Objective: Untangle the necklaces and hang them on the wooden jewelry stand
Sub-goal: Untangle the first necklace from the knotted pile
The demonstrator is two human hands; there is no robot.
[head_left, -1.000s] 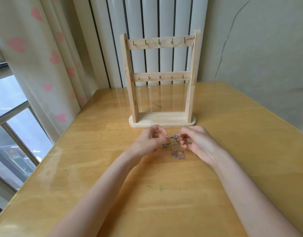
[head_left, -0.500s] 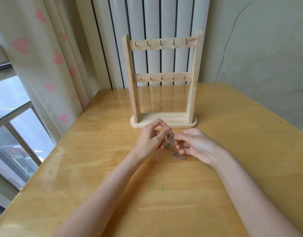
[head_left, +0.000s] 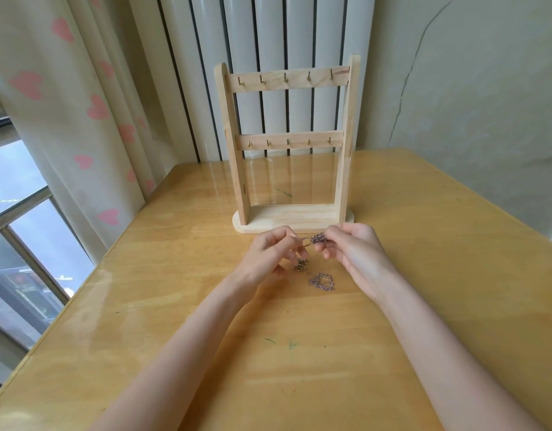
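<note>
Both hands up just off the surface (head_left: 424,275), meeting in front of the stand (head_left: 287,144). Left hand (head_left: 268,259) pinching the chain (head_left: 317,238) between thumb and forefinger, grip clamped tight. Right hand (head_left: 352,253) pinching the same knotted bit from the other side, fingers curled, grip clamped too. Below the left grip, a small clump (head_left: 300,265) dangling, touching or just off the surface, hard to tell. Below and between both grips, a purple loop (head_left: 322,282) lying flat on the wood. Beyond the grips, stand upright, two rows of hooks (head_left: 285,77) bare. Curtain (head_left: 66,104) far off to the left
</note>
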